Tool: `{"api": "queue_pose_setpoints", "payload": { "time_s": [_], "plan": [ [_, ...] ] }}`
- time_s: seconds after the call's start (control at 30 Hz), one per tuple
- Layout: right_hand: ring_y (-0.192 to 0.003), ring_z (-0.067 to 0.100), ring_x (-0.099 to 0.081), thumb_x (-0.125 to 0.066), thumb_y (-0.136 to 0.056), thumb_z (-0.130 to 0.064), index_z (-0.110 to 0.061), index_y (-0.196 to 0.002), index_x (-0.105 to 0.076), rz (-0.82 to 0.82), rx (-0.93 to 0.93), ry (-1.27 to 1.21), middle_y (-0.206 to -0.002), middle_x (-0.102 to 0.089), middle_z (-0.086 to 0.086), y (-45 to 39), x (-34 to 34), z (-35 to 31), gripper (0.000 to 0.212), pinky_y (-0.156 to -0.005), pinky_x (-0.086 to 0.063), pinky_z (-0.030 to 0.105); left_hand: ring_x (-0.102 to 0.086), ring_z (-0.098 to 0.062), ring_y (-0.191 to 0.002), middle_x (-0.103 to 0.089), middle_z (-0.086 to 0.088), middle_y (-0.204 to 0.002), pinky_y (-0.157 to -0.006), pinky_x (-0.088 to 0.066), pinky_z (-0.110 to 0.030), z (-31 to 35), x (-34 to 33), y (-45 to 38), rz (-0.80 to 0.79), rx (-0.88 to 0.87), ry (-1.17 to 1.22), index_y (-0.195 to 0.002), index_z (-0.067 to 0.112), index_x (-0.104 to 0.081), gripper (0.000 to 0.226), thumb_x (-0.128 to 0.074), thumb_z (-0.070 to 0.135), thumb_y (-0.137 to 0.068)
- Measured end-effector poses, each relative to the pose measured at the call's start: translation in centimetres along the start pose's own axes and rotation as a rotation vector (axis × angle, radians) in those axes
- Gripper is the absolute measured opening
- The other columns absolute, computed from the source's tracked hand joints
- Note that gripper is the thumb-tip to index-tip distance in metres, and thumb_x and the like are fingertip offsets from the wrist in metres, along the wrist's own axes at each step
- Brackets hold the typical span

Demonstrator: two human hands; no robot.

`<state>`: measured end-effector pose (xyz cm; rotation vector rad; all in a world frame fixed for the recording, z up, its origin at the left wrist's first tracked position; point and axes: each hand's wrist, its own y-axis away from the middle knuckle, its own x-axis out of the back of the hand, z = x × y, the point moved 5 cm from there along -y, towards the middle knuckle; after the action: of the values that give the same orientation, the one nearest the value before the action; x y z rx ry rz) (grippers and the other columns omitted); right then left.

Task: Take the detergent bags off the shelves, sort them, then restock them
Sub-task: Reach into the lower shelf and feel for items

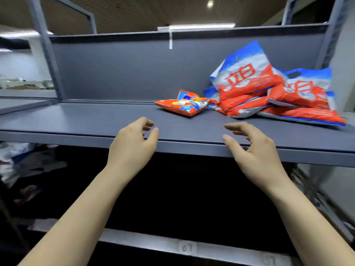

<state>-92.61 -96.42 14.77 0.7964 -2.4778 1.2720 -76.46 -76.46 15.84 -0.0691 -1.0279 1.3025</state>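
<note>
Detergent bags (269, 93) lie in a loose heap on the top shelf (96, 120), at abt 1–2 o'clock from the hands, against the back panel (124, 70). One small bag (182, 106) lies flat just beside the heap, at its 9 o'clock side.

Handling, as a guess: soft plastic pouches w/ powder inside, so floppy, slick film, contents shift; big ones prob. heavy-ish. Best hold: the cut-out handle (294, 74) at the top of the rightmost bag, or both hands under the body. Small bag: pinch across the middle.

Left hand (132, 146) & right hand (255, 150) hover at the shelf's front edge, fingers loosely curled, apart, holding nothing.

Lower shelf (172, 244): dark, contents unclear; label "01" on its edge.
</note>
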Motion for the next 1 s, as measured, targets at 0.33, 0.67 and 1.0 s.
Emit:
{"api": "queue_pose_setpoints", "payload": {
  "time_s": [0.33,0.67,1.0],
  "plan": [
    [-0.106,0.006,-0.056,-0.064,-0.087,-0.022,-0.025,-0.108,-0.065,-0.080,0.042,0.000,-0.104,-0.062,-0.017,5.0,-12.3,-7.6,0.021,-0.088,-0.035,0.018,-0.062,-0.017,-0.095,-0.067,0.011,-0.100,-0.085,-0.050,-0.038,-14.7,9.3,2.6,-0.055,0.093,-0.180,-0.104,0.027,-0.062,0.019,-0.054,0.037,-0.090],
    [-0.112,0.001,-0.050,-0.060,-0.088,-0.030,-0.034,-0.114,-0.060,-0.284,-0.053,-0.031,-0.111,-0.057,-0.022,9.9,-28.2,-15.8,0.027,-0.090,-0.038,0.024,-0.061,-0.008,-0.084,-0.064,0.015,-0.096,-0.075,-0.051,-0.033,-31.1,19.8,4.6,-0.124,0.213,-0.246,-0.105,0.030,-0.059,0.017,-0.049,0.038,-0.093],
    [-0.102,-0.007,-0.049,-0.056,-0.091,-0.036,-0.037,-0.122,-0.054,-0.503,-0.040,-0.035,-0.108,-0.049,-0.032,11.4,-43.0,-22.6,0.032,-0.088,-0.036,0.018,-0.059,-0.010,-0.075,-0.063,0.013,-0.085,-0.067,-0.048,-0.032,-44.4,28.3,4.5,-0.050,0.399,-0.309,-0.103,0.031,-0.057,0.015,-0.048,0.039,-0.095]
  ]
}}
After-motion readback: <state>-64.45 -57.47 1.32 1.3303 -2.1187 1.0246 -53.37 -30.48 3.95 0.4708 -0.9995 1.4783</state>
